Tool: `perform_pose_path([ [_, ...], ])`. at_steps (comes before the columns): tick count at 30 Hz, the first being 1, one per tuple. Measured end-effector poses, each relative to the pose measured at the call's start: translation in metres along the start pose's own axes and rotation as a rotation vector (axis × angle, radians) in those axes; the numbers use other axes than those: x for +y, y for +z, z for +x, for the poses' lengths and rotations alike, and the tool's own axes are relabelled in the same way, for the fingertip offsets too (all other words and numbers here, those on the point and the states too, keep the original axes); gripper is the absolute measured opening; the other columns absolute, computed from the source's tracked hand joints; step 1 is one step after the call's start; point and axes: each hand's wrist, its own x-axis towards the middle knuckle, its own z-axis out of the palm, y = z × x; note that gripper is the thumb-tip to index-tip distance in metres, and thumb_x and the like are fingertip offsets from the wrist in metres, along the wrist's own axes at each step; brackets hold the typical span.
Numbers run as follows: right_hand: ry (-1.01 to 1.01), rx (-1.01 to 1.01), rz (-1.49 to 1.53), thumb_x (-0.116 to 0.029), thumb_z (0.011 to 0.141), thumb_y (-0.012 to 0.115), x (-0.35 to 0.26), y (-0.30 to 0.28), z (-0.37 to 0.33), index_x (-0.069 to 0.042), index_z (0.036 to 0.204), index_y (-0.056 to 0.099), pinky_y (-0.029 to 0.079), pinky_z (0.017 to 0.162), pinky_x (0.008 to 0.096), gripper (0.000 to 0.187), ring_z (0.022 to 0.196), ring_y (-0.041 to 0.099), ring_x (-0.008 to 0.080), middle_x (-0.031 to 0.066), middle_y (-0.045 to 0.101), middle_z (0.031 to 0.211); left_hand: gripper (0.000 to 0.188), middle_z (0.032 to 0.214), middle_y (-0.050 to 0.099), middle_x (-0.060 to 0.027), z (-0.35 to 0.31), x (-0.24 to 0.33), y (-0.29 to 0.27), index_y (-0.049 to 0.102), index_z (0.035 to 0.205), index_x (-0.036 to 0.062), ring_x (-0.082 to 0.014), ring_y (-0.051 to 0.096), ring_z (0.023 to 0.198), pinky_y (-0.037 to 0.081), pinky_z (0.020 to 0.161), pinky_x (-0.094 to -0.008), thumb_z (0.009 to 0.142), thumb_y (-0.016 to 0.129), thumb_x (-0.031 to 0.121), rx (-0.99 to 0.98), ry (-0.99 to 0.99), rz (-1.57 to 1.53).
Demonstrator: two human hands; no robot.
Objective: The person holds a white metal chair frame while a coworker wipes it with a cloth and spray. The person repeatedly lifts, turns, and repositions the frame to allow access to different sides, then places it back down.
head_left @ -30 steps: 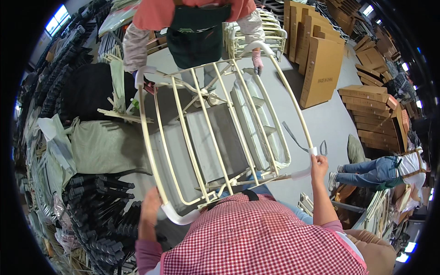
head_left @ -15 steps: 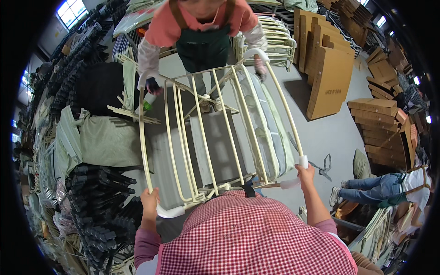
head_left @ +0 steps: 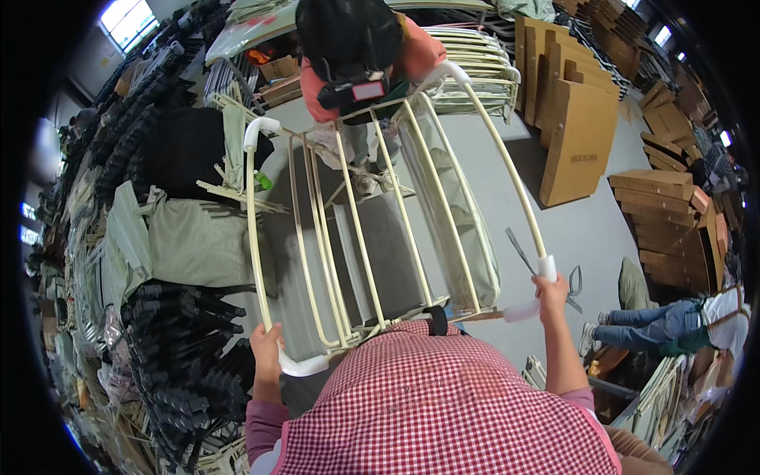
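Note:
Before me stands a cream tubular metal frame (head_left: 400, 199) with several long bars and white plastic corner pieces. My left hand (head_left: 267, 342) is closed on the lower end of its left side tube, just above a white corner. My right hand (head_left: 550, 294) grips the right side tube at its white end sleeve. A pale grey-green fabric panel (head_left: 467, 214) runs along the frame's right part. Across from me a co-worker (head_left: 352, 55) in a dark cap bends over the far end. That person's hands are mostly hidden.
Black metal parts (head_left: 186, 356) are piled at left, beside a stack covered in green fabric (head_left: 202, 241). Cardboard boxes (head_left: 582, 142) stand at far right. Grey straps (head_left: 574, 289) lie on the floor. Another person (head_left: 673, 324) is at lower right. More cream frames (head_left: 475, 67) are stacked behind.
The co-worker has bent down over the frame's far end, head now lowered. My hands keep their hold on the side tubes, and the view has shifted slightly.

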Motion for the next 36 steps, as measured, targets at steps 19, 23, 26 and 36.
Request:
perform_pose_path([
  [19, 0.004, -0.134, 0.048, -0.007, 0.071, 0.069, -0.013, 0.032, -0.026, -0.002, 0.079, 0.055, 0.037, 0.046, 0.0278, 0.017, 0.048, 0.048, 0.0118, 0.0023, 0.053, 0.061, 0.01, 0.06, 0.051, 0.0002, -0.044, 0.141, -0.003, 0.056, 0.08, 0.0029, -0.0068, 0.046, 0.048, 0.037, 0.047, -0.0225, 0.086, 0.061, 0.01, -0.068, 0.232, 0.052],
  [23, -0.052, -0.167, 0.116, -0.013, 0.074, 0.073, -0.05, 0.025, -0.03, -0.003, 0.081, 0.057, 0.038, 0.05, 0.0275, 0.02, 0.053, 0.048, 0.0105, 0.0006, 0.053, 0.063, 0.008, 0.063, 0.053, -0.0007, -0.033, 0.164, 0.005, 0.057, 0.083, 0.0041, -0.0068, 0.046, 0.049, 0.037, 0.047, -0.0213, 0.082, 0.064, 0.009, -0.082, 0.221, -0.009],
  [26, -0.133, -0.196, 0.124, -0.019, 0.076, 0.077, -0.084, 0.022, -0.022, -0.003, 0.083, 0.058, 0.039, 0.053, 0.0269, 0.026, 0.055, 0.048, 0.0099, -0.0003, 0.053, 0.064, 0.009, 0.065, 0.053, -0.0009, -0.021, 0.172, 0.026, 0.056, 0.082, 0.0047, -0.0073, 0.047, 0.05, 0.038, 0.046, -0.0215, 0.08, 0.064, 0.007, -0.147, 0.204, -0.04],
  [36, -0.184, -0.28, 0.186, -0.024, 0.076, 0.08, -0.104, 0.033, -0.031, -0.001, 0.093, 0.061, 0.042, 0.057, 0.0264, 0.035, 0.062, 0.051, 0.0094, 0.0008, 0.058, 0.071, 0.014, 0.069, 0.051, -0.0004, -0.042, 0.188, 0.057, 0.052, 0.084, 0.0062, -0.0075, 0.047, 0.052, 0.04, 0.047, -0.0208, 0.075, 0.062, 0.0, -0.223, 0.283, -0.155],
])
